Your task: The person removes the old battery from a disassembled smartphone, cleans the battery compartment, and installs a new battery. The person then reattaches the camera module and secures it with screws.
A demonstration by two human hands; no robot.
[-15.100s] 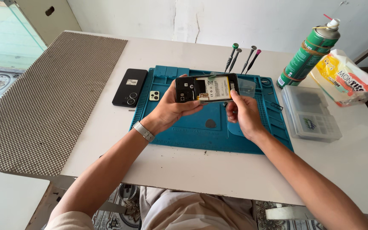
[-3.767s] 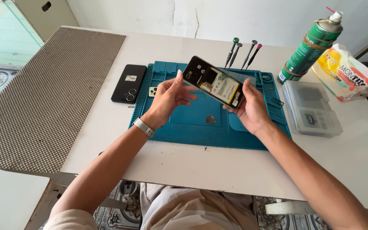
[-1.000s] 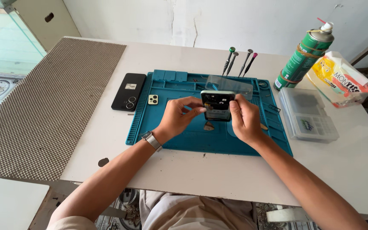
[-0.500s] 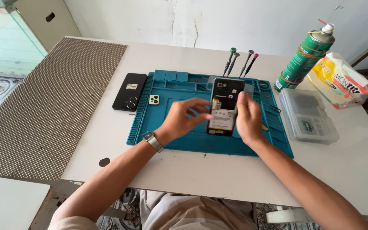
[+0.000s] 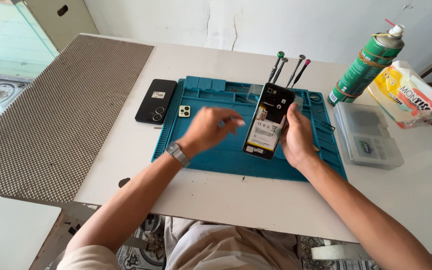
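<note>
Opened phone (image 5: 268,121), back cover off and battery showing, held upright on edge over the blue work mat (image 5: 211,150) by the right hand (image 5: 296,137), which clasps its right side. Left hand (image 5: 207,129) (blurred, a watch on the wrist) hovers just left of the phone, fingers loosely curled, holding nothing visible. Far left of mat: black back cover (image 5: 155,100), small camera piece (image 5: 184,111); far edge: four screwdrivers (image 5: 288,70); right: green spray can (image 5: 365,63), clear parts box (image 5: 367,134), yellow packet (image 5: 407,94).

On the mat (image 5: 216,160) lies the opened phone (image 5: 268,121), screwdrivers (image 5: 288,70) behind, back cover (image 5: 156,101) left.
</note>
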